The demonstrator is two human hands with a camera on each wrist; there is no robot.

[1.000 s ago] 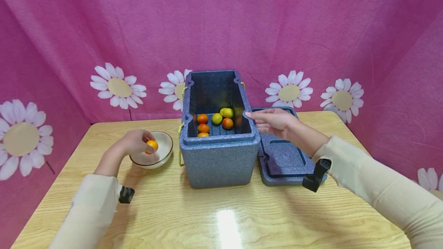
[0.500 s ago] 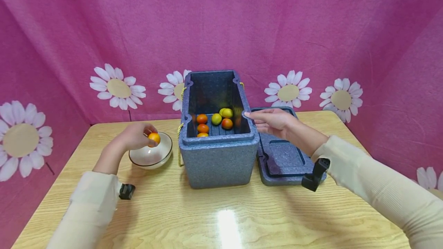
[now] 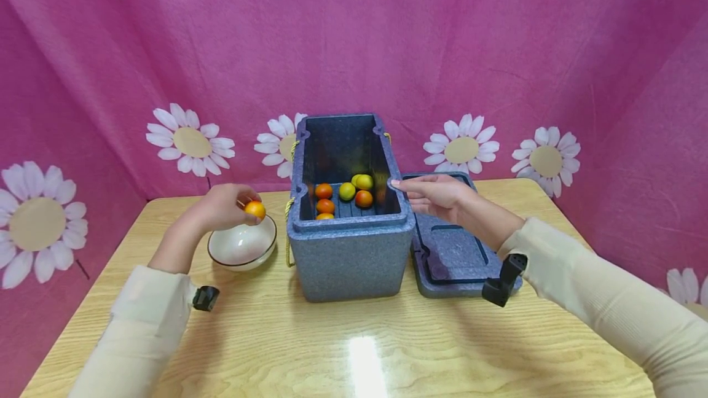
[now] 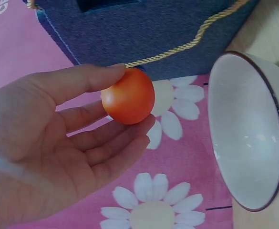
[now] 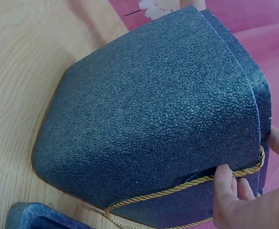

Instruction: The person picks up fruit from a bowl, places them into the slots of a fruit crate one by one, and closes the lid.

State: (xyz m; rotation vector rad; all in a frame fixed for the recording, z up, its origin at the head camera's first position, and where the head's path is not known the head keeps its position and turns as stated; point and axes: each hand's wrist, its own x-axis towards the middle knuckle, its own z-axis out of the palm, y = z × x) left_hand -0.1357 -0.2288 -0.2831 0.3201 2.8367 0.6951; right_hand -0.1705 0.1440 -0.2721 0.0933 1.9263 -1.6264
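My left hand (image 3: 227, 206) pinches a smooth, round orange fruit (image 4: 129, 96) between thumb and fingertips. It hangs above the back of a white bowl (image 3: 241, 247) with a dark rim. Right of the bowl stands an uncovered grey foam cooler box (image 3: 351, 266), with several red-orange fruits (image 3: 325, 206) and yellow-green fruits (image 3: 347, 191) on its floor. My right hand (image 3: 439, 194) holds the box's right rim, thumb on top. In the right wrist view its fingers (image 5: 223, 183) lie against the outer side by a yellow rope handle (image 5: 175, 190).
The box's grey lid (image 3: 459, 257) lies on the wooden table (image 3: 276, 343), right of the box and partly under my right forearm. Another yellow rope (image 3: 288, 232) hangs on the box's left side, facing the bowl. A pink flowered curtain (image 3: 354, 35) closes off the back.
My left hand has lifted the orange fruit out of the bowl and carried it up and slightly right. The right hand has stayed at the box rim.
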